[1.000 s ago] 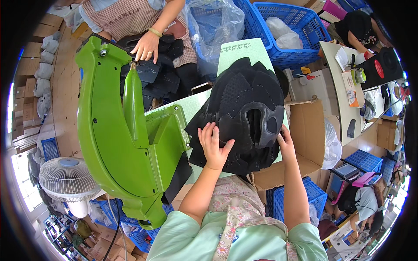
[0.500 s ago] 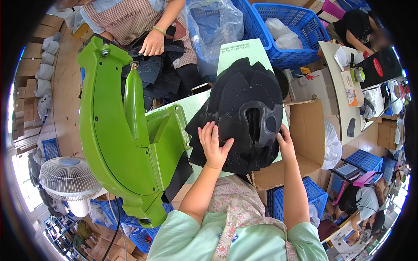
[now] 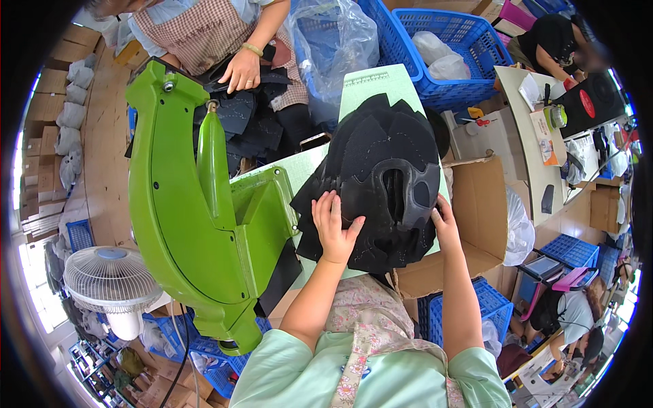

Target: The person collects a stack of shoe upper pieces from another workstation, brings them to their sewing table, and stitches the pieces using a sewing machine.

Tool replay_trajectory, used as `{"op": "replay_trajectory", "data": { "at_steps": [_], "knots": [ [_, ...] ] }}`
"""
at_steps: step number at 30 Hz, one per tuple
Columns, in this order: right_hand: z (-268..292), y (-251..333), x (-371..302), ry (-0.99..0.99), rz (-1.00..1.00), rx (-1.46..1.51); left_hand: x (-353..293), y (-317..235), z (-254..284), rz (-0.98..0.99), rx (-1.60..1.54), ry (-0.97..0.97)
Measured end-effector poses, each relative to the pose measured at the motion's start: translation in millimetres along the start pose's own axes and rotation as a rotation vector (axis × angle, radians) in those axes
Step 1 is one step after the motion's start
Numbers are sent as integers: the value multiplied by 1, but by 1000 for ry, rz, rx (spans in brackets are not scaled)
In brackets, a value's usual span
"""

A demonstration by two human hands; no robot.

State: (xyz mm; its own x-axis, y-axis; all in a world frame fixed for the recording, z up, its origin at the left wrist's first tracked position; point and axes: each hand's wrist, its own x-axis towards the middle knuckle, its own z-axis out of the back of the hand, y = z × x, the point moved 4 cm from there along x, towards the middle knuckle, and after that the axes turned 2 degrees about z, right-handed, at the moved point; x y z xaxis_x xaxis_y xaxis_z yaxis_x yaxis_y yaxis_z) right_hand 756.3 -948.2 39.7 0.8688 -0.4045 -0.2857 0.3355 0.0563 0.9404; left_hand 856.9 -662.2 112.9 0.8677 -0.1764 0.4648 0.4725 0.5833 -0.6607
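A thick, fanned stack of black shoe-upper pieces (image 3: 384, 143) lies on a pale green board (image 3: 357, 81) in front of me. The top piece carries a smooth moulded black part with a long opening and smaller holes. My left hand (image 3: 335, 231) rests on the stack's left side, its fingers stretched upward and thumb out to the right. At the right edge, my right hand (image 3: 445, 224) grips the stack, with some of its fingers hidden. A big green curved-arm machine (image 3: 183, 190) stands left of the board.
An open cardboard box (image 3: 479, 211) sits right of the board. Blue crates (image 3: 442, 88) and a clear plastic bag (image 3: 330, 41) are beyond it. Across from me a person's hand (image 3: 243, 69) rests over dark pieces. A white fan (image 3: 112, 279) stands at left.
The view has shifted slightly. Both my hands stay on the stack in nearly the same place. The person's hand opposite has shifted a little over the dark pieces.
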Motion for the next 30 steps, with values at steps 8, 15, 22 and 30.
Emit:
{"op": "replay_trajectory", "data": {
  "at_steps": [8,15,22,30],
  "knots": [
    [-1,5,-1,-4,-10,-3,-1,2,-1,0,-1,-2],
    [-2,6,-2,-3,-15,-10,-2,2,-1,-4,2,-10],
    [-1,5,-2,-3,-4,-18,-2,1,-1,-9,-2,-19],
    [-1,7,-2,-5,-15,-14,0,2,-2,-2,2,-46]
  ]
}}
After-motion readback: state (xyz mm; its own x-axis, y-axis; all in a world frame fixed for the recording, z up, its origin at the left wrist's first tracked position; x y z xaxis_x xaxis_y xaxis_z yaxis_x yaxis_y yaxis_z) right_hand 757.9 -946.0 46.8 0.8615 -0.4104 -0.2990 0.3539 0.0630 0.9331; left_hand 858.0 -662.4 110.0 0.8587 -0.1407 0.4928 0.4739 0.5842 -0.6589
